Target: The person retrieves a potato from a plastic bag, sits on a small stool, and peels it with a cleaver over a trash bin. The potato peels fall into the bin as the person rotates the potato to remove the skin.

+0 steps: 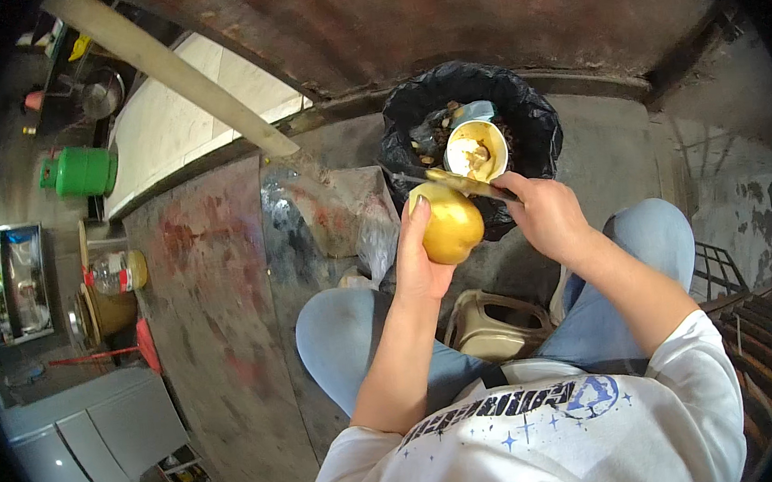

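Note:
My left hand grips a large, smooth yellow-green fruit or vegetable from below and the left, its thumb on the near-left side. In my right hand is a knife, its blade blurred across the top of the fruit. A strip of yellow peel lies along the blade. Beyond both hands stands a bin lined with a black plastic bag. Inside it are a white tub with scraps, and other waste around the tub.
A clear plastic bag lies on the floor left of the bin. A beige plastic stool is between my knees. A pale post rises at upper left. Farther left are a green gas cylinder, a large plastic bottle and a red dustpan.

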A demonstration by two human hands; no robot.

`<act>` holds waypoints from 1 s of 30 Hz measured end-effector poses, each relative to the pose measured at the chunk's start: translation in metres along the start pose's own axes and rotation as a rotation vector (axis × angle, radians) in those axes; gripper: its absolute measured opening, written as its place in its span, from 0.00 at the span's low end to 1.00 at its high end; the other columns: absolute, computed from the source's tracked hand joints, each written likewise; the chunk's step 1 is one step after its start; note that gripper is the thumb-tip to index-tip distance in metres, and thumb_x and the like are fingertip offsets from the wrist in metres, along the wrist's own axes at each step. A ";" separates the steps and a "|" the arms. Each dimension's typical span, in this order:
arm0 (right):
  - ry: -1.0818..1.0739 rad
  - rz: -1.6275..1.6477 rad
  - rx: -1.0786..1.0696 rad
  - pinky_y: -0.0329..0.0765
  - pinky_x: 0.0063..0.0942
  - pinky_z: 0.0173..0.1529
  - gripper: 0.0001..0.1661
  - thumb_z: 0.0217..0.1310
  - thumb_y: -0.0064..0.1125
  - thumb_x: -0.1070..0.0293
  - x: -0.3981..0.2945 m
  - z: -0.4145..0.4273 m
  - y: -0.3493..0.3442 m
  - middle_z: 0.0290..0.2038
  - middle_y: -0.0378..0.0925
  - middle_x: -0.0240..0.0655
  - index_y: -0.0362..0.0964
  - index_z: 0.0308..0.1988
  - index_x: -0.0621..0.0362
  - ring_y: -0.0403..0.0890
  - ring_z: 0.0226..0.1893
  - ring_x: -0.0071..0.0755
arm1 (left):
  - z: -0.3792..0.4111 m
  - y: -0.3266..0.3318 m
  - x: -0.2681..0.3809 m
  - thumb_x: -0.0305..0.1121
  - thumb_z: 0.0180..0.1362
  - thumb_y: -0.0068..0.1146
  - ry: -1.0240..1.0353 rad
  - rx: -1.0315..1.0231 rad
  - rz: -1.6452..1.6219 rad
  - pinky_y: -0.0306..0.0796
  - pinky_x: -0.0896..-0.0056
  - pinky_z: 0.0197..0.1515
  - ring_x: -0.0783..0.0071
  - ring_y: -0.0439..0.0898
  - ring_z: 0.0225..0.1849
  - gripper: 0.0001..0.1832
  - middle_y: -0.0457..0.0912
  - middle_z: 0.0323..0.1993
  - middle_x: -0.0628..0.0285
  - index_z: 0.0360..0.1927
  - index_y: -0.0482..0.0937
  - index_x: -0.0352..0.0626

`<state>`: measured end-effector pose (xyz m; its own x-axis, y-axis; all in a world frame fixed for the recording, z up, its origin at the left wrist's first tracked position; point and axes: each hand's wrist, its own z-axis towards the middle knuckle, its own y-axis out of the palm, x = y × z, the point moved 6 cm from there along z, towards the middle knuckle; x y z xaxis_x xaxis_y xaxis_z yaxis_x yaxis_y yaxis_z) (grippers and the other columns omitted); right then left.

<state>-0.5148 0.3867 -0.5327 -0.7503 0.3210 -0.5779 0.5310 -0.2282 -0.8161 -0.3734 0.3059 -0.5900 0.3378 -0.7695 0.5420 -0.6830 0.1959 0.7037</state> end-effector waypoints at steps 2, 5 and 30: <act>-0.125 0.074 0.050 0.73 0.40 0.30 0.23 0.41 0.55 0.80 -0.019 -0.007 -0.012 0.26 0.76 0.43 0.70 0.43 0.54 0.77 0.28 0.51 | 0.002 -0.008 -0.004 0.50 0.61 0.43 -0.021 0.056 -0.108 0.73 0.54 0.43 0.62 0.77 0.45 0.22 0.76 0.46 0.57 0.50 0.70 0.45; -0.275 0.080 0.056 0.73 0.38 0.30 0.27 0.36 0.56 0.82 -0.037 -0.016 -0.012 0.25 0.74 0.41 0.70 0.44 0.55 0.76 0.27 0.49 | 0.005 -0.012 0.002 0.54 0.59 0.45 0.009 0.038 -0.217 0.72 0.63 0.45 0.66 0.77 0.42 0.22 0.79 0.38 0.60 0.40 0.75 0.45; 0.004 -0.141 0.009 0.73 0.39 0.30 0.20 0.44 0.56 0.79 0.011 0.009 -0.003 0.26 0.75 0.43 0.70 0.41 0.52 0.77 0.28 0.49 | -0.007 0.005 -0.001 0.55 0.61 0.41 0.031 -0.019 -0.010 0.73 0.54 0.47 0.61 0.78 0.43 0.26 0.77 0.43 0.58 0.50 0.70 0.43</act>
<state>-0.5286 0.3829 -0.5366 -0.8155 0.3543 -0.4577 0.4168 -0.1892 -0.8891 -0.3729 0.3118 -0.5834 0.3645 -0.7522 0.5489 -0.6670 0.2004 0.7176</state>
